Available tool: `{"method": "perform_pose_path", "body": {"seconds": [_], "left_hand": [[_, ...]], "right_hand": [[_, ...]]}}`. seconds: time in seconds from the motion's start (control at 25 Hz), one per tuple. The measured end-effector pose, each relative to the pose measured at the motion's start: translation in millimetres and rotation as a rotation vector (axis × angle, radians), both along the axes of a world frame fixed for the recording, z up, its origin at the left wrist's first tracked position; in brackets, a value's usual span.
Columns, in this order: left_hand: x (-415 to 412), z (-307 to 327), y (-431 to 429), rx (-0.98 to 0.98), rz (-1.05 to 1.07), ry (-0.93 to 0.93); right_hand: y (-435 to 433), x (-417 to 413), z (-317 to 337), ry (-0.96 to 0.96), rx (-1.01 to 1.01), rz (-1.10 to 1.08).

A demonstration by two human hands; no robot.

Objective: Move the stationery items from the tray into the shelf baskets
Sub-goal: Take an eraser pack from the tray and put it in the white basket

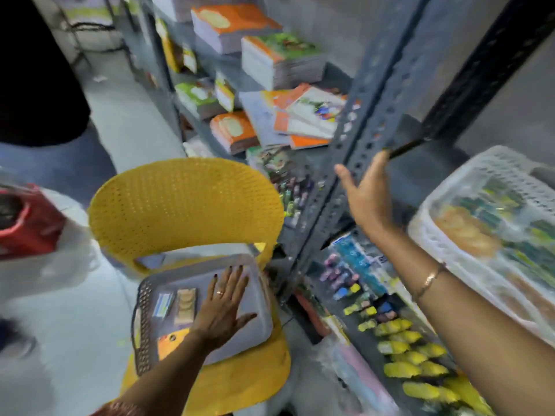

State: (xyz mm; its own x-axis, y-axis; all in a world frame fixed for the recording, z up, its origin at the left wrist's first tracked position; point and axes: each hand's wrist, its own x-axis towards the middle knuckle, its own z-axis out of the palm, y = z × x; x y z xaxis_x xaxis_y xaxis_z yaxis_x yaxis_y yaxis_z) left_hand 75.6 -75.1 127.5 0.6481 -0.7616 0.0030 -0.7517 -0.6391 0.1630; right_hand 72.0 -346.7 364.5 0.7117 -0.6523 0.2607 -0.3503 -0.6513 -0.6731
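Head camera — one wide view, looking down and forward

It looks steeply onto the tray (255, 319) close below the left hand's fingers (228, 280); the shelf upright (357, 139) rises beyond the right fingertips (342, 172).

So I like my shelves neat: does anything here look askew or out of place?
Yes. On the middle shelf, the loose notebooks lie fanned and tilted, overlapping one another, unlike the squared stacks above. The tray sits on a yellow chair.

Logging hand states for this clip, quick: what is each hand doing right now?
Left hand: open, fingers spread flat over the tray, holding nothing.
Right hand: open by the shelf post; a dark pencil-like item at its fingertips, grip unclear.
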Motion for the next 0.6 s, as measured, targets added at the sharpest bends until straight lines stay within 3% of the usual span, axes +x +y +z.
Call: {"method": "perform_pose_path", "body": {"seconds": [0.12,0.2,0.48,0.6], "left_hand": [[-24.1,-40.6,66.5,0.098,0.128,0.127],[-38.3,-63.4,92.1,0.171,0.182,0.204],[-61.9,-128.5,147.1,0.276,0.293,0.363],[-61.8,-144.1,155.4,0.262,0.283,0.322]], "right_hand": [[41.6,5.3,-60.3,-0.269,-0.095,-0.172],[77.2,6.0,-109.4,-0.265,-0.130,-0.169],[192.3,15.5,-298.6,0.442,-0.063,0.443],[212.3,33.1,-349.8,0.563,-0.223,0.796]]}}
